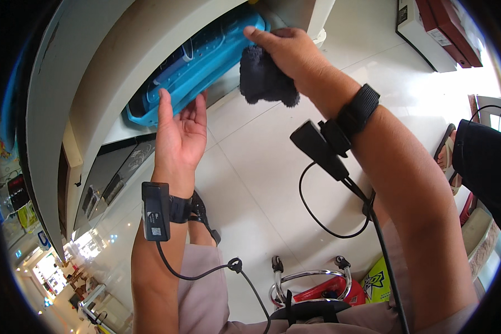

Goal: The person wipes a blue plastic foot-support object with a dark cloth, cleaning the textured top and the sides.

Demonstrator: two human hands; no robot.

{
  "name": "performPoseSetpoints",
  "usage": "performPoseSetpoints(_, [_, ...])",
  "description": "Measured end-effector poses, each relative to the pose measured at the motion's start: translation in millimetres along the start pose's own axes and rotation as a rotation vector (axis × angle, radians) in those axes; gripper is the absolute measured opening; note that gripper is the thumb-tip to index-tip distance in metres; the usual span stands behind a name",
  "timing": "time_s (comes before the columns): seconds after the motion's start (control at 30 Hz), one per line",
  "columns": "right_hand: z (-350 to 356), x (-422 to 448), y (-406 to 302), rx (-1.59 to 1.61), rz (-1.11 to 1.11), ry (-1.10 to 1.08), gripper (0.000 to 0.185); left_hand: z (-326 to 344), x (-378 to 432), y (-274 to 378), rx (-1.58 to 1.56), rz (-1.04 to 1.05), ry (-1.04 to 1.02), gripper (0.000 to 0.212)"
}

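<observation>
A bright blue plastic basket (pixel 223 69) with small holes sits tilted in the opening under a pale shelf edge. Dark items and a blue-handled object (pixel 171 64) lie inside it. My left hand (pixel 181 129) holds its near lower end, thumb over the rim and fingers underneath. At the far end, my right hand (pixel 290 54) has its thumb against the basket's rim. A dark, fluffy cloth (pixel 265 77) hangs from that same hand, its upper part hidden by the fingers.
A curved white panel (pixel 108 67) borders the opening. Below me are glossy floor tiles (pixel 250 188) and a chrome wheeled stool base (pixel 313 275) beside a red object (pixel 323 290). Boxes (pixel 446 35) stand upper right. Another person's sandalled foot (pixel 446 152) is at right. Cables hang from both wrist devices.
</observation>
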State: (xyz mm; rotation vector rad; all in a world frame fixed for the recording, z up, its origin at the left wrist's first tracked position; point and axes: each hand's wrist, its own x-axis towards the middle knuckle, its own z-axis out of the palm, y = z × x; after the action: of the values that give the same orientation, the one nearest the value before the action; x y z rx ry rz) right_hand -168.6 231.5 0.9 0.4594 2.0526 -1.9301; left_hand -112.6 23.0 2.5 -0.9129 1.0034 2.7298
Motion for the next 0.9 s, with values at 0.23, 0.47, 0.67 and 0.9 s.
performPoseSetpoints(0.23, [-12.1, -27.4, 20.3, 0.528, 0.257, -0.324, 0.053, 16.1, -3.4, 23.8, -0.143, -0.033, 0.041, 0.059])
performPoseSetpoints(0.47, [-11.4, -60.7, 58.2, 0.394, 0.339, -0.52, 0.036, 17.7, -6.8, 41.8, -0.344, -0.135, -0.138, 0.051])
performPoseSetpoints(0.67, [28.8, -46.2, 42.1, -0.354, -0.902, -0.257, 0.037, 16.7, -6.3, 60.3, -0.467, -0.203, -0.272, 0.032])
performPoseSetpoints(0.9, [115.8, -1.1, 85.9, -0.945, -1.035, -0.219, 0.041, 18.4, -10.4, 55.4, -0.467, -0.231, -0.323, 0.043])
